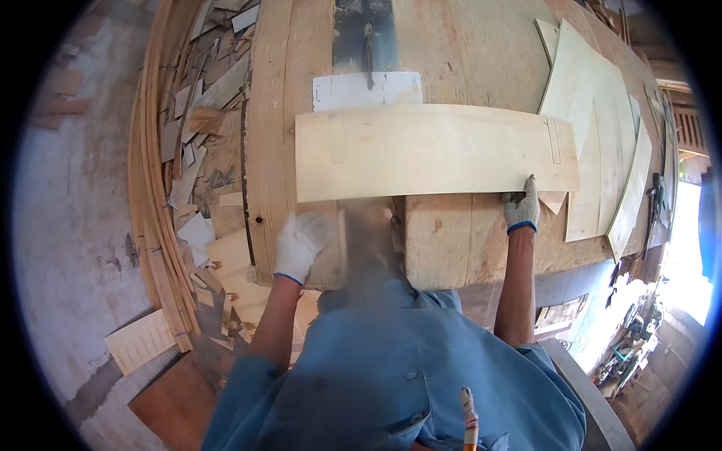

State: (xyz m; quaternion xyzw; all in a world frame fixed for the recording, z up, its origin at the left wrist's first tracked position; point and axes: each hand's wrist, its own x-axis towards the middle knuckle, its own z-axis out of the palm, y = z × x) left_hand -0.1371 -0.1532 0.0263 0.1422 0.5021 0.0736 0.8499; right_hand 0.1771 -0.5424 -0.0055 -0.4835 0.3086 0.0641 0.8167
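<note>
A long pale plywood sheet [436, 150] lies crosswise on the wooden workbench, with faint lines marked near both ends. My right hand [523, 209], in a white glove with a blue cuff, grips its near edge towards the right end. One finger rests on top of the sheet while the others curl at the edge. My left hand [301, 244], gloved the same way, is below the sheet's left end, close to the bench's near edge. Motion smears its fingers, and nothing shows in it. Beyond the sheet, a white plate [353, 89] lies under a narrow upright metal piece [368, 52].
The worn bench top [444, 229] has a dark metal strip [350, 30] at the far side. More thin plywood sheets [594, 128] overlap at the right. Long wooden strips [154, 188] and heaped offcuts [199, 225] fill the left side. A dark blur covers the bench's near middle.
</note>
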